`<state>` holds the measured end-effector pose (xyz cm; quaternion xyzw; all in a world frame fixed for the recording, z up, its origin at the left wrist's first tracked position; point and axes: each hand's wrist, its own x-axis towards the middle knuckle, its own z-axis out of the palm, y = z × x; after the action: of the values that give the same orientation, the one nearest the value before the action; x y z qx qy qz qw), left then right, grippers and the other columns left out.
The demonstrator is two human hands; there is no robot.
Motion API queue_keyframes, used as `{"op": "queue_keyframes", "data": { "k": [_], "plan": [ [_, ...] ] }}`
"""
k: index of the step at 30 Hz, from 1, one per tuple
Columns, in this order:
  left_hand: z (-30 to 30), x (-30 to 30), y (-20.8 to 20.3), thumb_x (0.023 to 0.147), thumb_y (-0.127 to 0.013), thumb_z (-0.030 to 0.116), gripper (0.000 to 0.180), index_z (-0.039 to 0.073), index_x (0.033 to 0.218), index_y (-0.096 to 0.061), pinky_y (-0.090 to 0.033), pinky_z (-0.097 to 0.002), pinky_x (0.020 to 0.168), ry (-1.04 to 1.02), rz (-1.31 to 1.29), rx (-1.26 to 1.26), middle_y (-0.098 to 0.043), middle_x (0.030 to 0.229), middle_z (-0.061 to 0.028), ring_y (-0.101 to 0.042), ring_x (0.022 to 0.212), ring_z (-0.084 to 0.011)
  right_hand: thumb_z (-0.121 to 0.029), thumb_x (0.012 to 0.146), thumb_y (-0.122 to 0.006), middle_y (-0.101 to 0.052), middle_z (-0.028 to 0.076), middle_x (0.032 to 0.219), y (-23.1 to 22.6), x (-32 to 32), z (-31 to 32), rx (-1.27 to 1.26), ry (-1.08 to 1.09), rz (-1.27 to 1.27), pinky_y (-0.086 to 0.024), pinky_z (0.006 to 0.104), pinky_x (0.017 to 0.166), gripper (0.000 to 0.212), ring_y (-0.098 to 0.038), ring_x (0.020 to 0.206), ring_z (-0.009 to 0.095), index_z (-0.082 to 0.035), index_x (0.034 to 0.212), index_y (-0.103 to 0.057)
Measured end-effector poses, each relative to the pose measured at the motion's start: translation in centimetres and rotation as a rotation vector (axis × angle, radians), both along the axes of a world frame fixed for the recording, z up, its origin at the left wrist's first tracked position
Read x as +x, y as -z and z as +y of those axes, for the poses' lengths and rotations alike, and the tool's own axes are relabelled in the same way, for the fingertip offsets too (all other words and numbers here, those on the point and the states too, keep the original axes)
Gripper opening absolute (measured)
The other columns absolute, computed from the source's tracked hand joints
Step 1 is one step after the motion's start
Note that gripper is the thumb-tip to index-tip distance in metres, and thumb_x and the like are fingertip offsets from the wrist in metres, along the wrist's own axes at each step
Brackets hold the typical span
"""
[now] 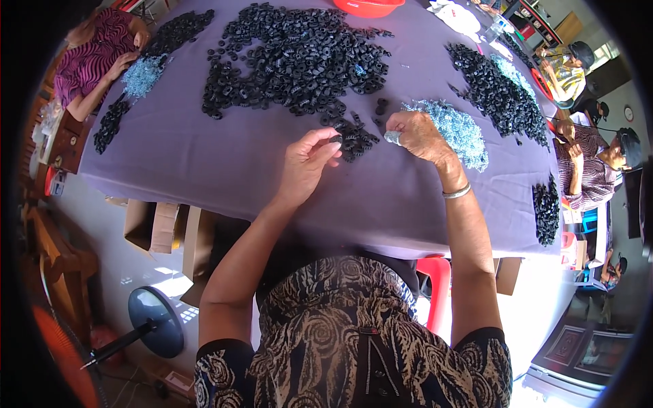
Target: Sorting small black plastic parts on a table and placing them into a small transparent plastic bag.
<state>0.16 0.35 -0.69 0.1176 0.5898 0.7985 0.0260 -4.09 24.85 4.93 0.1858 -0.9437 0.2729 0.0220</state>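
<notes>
My left hand is closed in a pinch, with a small black ring-like plastic part between thumb and fingertips. Just beside it lies a small cluster of similar black parts, spread on the cloth. My right hand hovers at the left edge of a heap of tiny pale-blue clear pieces. Its fingers are curled together, and a greyish-white wrap shows at the thumb tip. Whatever those fingers hold is hidden. A bracelet circles the right wrist.
A large black heap covers the middle of the purple tablecloth. More black parts lie at right. A red basin stands at the far edge. Co-workers sit left and right. Cardboard boxes sit below.
</notes>
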Motion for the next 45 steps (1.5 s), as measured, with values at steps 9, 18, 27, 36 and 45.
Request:
{"op": "queue_keyframes", "data": {
  "k": [9, 18, 27, 36, 45],
  "plan": [
    [0.0, -0.1, 0.0, 0.089, -0.06, 0.004, 0.02, 0.0, 0.108, -0.062, -0.053, -0.0251, 0.066, 0.012, 0.005, -0.021, -0.062, 0.091, -0.0041, -0.06, 0.078, -0.0111, -0.009, 0.07, -0.059, -0.066, 0.015, 0.082, -0.3, -0.3, 0.4, 0.043, 0.022, -0.2, -0.049, 0.0368, 0.073, 0.015, -0.064, 0.079, 0.03, -0.003, 0.082, -0.067],
    [0.1, 0.0, 0.0, 0.089, -0.06, 0.004, 0.018, 0.001, 0.107, -0.063, -0.053, -0.0248, 0.066, 0.006, -0.008, -0.018, -0.061, 0.09, -0.0034, -0.06, 0.078, -0.0103, 0.001, 0.074, -0.059, -0.065, 0.015, 0.08, 0.1, -2.3, -0.5, -0.05, 0.086, 0.132, -0.049, 0.0359, 0.069, 0.017, -0.064, 0.074, 0.027, -0.001, 0.091, -0.065],
    [0.0, -0.1, 0.1, 0.089, -0.06, 0.003, 0.016, 0.001, 0.105, -0.063, -0.053, -0.0242, 0.066, 0.005, -0.014, -0.017, -0.06, 0.089, -0.0028, -0.06, 0.077, -0.0095, -0.001, 0.074, -0.063, -0.063, 0.016, 0.087, 1.1, -3.8, -1.9, 0.002, 0.088, 0.123, -0.049, 0.0381, 0.073, 0.018, -0.063, 0.081, 0.033, -0.002, 0.092, -0.064],
    [-0.1, -0.1, 0.0, 0.089, -0.06, 0.004, 0.015, 0.002, 0.104, -0.063, -0.053, -0.0241, 0.066, 0.017, -0.029, -0.025, -0.06, 0.089, -0.0021, -0.06, 0.078, -0.0094, 0.001, 0.073, -0.064, -0.065, 0.013, 0.086, 1.3, -3.2, -1.7, -0.011, 0.116, 0.067, -0.05, 0.0335, 0.073, 0.018, -0.064, 0.078, 0.025, -0.003, 0.091, -0.066],
    [-0.1, -0.2, -0.1, 0.09, -0.059, 0.004, 0.016, 0.001, 0.105, -0.062, -0.053, -0.0245, 0.066, 0.016, -0.02, -0.045, -0.06, 0.089, -0.0026, -0.059, 0.078, -0.0096, -0.008, 0.08, -0.066, -0.067, 0.013, 0.083, -0.3, -1.7, -1.3, -0.26, 0.195, 0.004, -0.05, 0.0335, 0.07, 0.013, -0.064, 0.073, 0.021, -0.004, 0.093, -0.067]
  ]
}}
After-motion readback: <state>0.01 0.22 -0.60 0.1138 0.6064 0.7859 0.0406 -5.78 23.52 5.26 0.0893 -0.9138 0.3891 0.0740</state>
